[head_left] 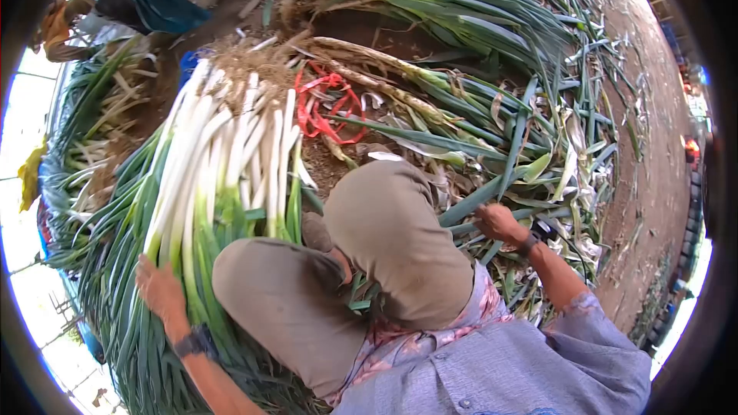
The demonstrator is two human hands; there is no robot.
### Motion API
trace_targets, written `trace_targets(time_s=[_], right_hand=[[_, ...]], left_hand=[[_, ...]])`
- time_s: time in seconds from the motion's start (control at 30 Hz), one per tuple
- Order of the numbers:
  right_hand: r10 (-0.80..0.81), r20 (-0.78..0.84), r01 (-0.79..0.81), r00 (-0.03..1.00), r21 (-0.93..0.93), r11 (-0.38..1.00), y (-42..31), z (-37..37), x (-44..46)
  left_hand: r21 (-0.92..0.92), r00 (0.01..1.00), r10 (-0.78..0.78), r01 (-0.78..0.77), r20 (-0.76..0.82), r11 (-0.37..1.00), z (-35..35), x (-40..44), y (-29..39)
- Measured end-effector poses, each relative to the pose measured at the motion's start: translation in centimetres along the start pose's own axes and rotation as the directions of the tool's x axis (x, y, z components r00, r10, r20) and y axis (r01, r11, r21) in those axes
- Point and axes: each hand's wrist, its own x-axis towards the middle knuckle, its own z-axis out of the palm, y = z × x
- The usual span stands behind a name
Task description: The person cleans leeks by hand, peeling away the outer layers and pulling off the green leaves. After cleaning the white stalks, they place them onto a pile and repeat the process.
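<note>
A thick pile of long green onions (223,161), with white stalks, brown roots and green leaves, lies to my left, roots pointing away from me. My left hand (160,292) rests on its green part with fingers apart, gripping nothing. Beside my bent knee, my right hand (498,223) is closed among loose green leaves (473,204); I cannot make out what is in its fingers. Tangled red plastic strapping (330,104) sits on the soil just past the white stalks.
Another bundle of green onions (461,11) lies at the far side, with more stalks (392,84) nearer me. Peeled leaf scraps (569,154) litter the right side beside bare soil (638,146). More onions (100,131) lie far left, near another person's hand (65,27).
</note>
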Motion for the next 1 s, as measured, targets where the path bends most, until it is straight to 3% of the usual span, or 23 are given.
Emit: trace_targets(time_s=[0.03, 0.07, 0.13, 0.2, 0.27, 0.37, 0.5, 0.6, 0.63, 0.7, 0.8, 0.9, 0.93, 1.0], right_hand=[[-0.009, -0.056, 0.009, 0.998, -0.005, 1.000, -0.8, -1.4, 2.2], [-0.018, -0.112, 0.017, 0.994, -0.010, 1.000, -2.0, -2.6, 5.2], [-0.084, -0.262, 0.073, 0.961, -0.055, 0.996, -2.1, -3.8, 10.9], [-0.061, -0.349, 0.001, 0.935, -0.170, 0.985, -2.4, -5.3, 16.8], [-0.079, -0.441, -0.065, 0.894, -0.303, 0.951, -2.9, -6.8, 22.8], [-0.096, -0.445, -0.096, 0.890, -0.390, 0.916, -2.9, -9.2, 30.5], [-0.108, -0.509, -0.086, 0.854, -0.343, 0.935, -2.4, -9.8, 36.7], [0.075, -0.416, -0.199, 0.906, -0.262, 0.944, -2.5, -8.8, 37.7], [0.026, -0.533, -0.242, 0.846, -0.339, 0.909, -2.6, -7.6, 38.1], [0.101, -0.462, -0.289, 0.881, -0.358, 0.888, -3.2, -7.5, 37.9], [-0.021, -0.526, -0.209, 0.850, -0.375, 0.903, -5.0, -9.2, 35.1], [0.208, -0.545, -0.341, 0.812, -0.154, 0.927, -7.1, -14.5, 31.7], [0.088, -0.637, -0.249, 0.766, -0.168, 0.954, -6.7, -16.0, 30.2], [0.231, -0.586, -0.123, 0.777, 0.217, 0.968, -8.8, -21.3, 25.8]], left_hand=[[-0.173, 0.991, 0.076, -0.094, -0.109, 0.980, 0.1, -0.2, -0.5], [-0.500, 0.995, -0.046, -0.002, -0.083, 0.866, -3.0, -1.2, 1.3], [-0.946, 0.997, -0.079, 0.036, 0.011, 0.321, -6.8, -4.6, 4.1], [-0.989, 0.989, -0.025, 0.147, 0.147, 0.009, -11.7, -7.7, 7.8], [-0.974, 0.971, 0.223, 0.032, 0.083, 0.225, -14.4, -8.7, 9.6], [-0.786, 0.918, 0.344, -0.357, -0.197, 0.505, -15.0, -7.2, 11.4], [-0.829, 0.923, 0.356, -0.312, -0.148, 0.464, -14.6, -6.5, 11.4], [-0.829, 0.922, 0.364, -0.305, -0.133, 0.470, -14.6, -6.1, 11.4], [-0.826, 0.920, 0.368, -0.308, -0.133, 0.472, -14.7, -6.0, 11.4], [-0.826, 0.914, 0.376, -0.325, -0.150, 0.461, -14.8, -5.6, 11.7], [-0.828, 0.910, 0.371, -0.349, -0.186, 0.440, -14.8, -5.7, 11.9], [-0.827, 0.915, 0.353, -0.348, -0.196, 0.441, -15.1, -6.3, 11.6], [-0.830, 0.915, 0.348, -0.350, -0.204, 0.434, -15.2, -6.5, 11.5], [-0.834, 0.917, 0.337, -0.352, -0.216, 0.424, -15.4, -7.3, 11.2]])
